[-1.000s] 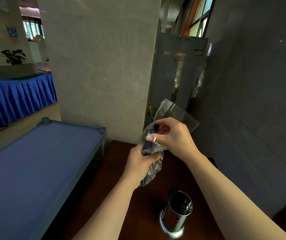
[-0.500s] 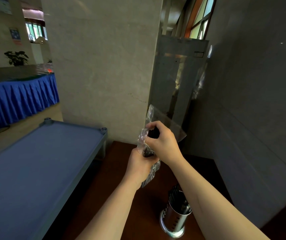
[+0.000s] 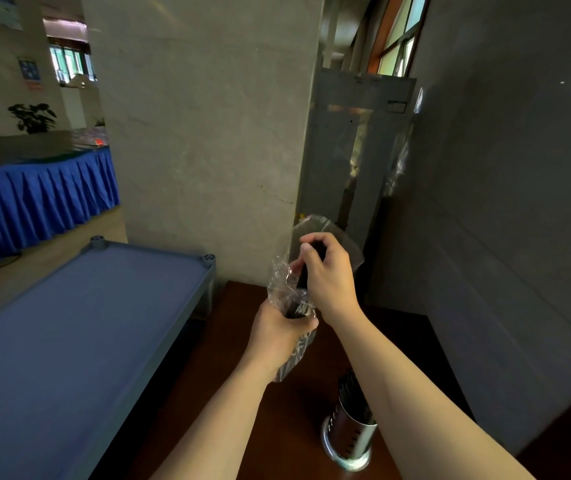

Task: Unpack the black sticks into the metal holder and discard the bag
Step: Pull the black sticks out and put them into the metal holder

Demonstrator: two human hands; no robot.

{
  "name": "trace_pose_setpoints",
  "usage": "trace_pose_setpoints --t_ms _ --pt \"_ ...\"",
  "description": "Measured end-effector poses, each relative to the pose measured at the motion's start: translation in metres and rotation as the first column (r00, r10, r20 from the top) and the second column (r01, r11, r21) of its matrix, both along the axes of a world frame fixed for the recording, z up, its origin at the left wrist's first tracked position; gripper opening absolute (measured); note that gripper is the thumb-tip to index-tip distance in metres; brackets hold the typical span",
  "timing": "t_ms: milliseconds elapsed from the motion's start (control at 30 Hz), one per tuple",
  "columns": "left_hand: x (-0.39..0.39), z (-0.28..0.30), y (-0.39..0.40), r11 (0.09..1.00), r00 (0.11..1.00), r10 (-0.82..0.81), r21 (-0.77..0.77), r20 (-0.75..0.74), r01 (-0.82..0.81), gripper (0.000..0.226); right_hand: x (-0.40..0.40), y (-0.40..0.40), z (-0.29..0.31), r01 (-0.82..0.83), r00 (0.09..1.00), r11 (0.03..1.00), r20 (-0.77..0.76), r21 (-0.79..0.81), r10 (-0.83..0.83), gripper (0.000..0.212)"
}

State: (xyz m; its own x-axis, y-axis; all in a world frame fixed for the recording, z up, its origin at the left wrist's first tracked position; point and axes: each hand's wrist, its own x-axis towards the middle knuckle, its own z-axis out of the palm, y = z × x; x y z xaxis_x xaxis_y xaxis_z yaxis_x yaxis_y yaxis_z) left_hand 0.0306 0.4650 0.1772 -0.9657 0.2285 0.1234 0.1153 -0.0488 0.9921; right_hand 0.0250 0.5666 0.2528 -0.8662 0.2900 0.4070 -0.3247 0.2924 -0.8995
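A clear crinkled plastic bag (image 3: pixel 282 278) is held upright above the brown table (image 3: pixel 242 375). My left hand (image 3: pixel 278 336) is closed around the bag's lower part. My right hand (image 3: pixel 329 275) grips a bundle of black sticks (image 3: pixel 303 284) at the bag's open top; their upper part stands out of the bag and their lower ends are still inside it. The perforated metal holder (image 3: pixel 348 441) stands on the table below my right forearm, which hides part of it. Several black sticks (image 3: pixel 346 389) stand in the holder.
A blue-topped cot or low table (image 3: pixel 79 327) lies to the left of the brown table. A concrete pillar (image 3: pixel 207 133) and a grey metal cabinet (image 3: pixel 356 161) stand behind. A dark wall (image 3: pixel 502 202) is close on the right. A blue-skirted table (image 3: pixel 34 192) is far left.
My right hand has risen from the bag's mouth, drawing the black sticks upward. My left hand keeps its hold on the bag's lower part. The view has tilted slightly.
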Motion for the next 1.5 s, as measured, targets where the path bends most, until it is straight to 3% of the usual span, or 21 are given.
trace_pose_setpoints --t_ms 233,533,800,933,1067,1500 --pt "0.001 -0.012 -0.004 0.998 0.996 -0.060 -0.034 0.060 0.062 0.045 0.000 0.014 0.030 0.049 0.988 0.996 -0.144 -0.074 -0.059 0.010" --pt "0.000 -0.025 -0.005 0.992 0.991 -0.017 -0.119 0.132 0.033 0.047 0.002 0.041 0.062 0.130 0.953 0.989 -0.269 -0.064 -0.143 0.015" --pt "-0.014 -0.022 0.000 0.997 0.983 0.073 -0.021 0.168 -0.071 0.045 0.013 0.069 0.073 0.235 0.909 0.972 -0.349 -0.026 -0.229 0.014" --pt "-0.023 -0.013 0.002 0.991 0.977 0.118 0.037 0.180 -0.126 0.051 0.014 0.085 0.065 0.272 0.904 0.962 -0.336 -0.031 -0.266 0.013" --pt "-0.027 -0.010 0.000 0.983 0.974 0.148 0.082 0.171 -0.163 0.043 0.015 0.099 0.046 0.306 0.909 0.952 -0.298 0.007 -0.290 0.015" --pt "-0.019 -0.031 0.000 0.979 0.970 0.124 0.133 0.209 -0.153 0.050 0.021 0.133 -0.063 0.318 0.947 0.935 -0.105 0.159 -0.304 0.010"
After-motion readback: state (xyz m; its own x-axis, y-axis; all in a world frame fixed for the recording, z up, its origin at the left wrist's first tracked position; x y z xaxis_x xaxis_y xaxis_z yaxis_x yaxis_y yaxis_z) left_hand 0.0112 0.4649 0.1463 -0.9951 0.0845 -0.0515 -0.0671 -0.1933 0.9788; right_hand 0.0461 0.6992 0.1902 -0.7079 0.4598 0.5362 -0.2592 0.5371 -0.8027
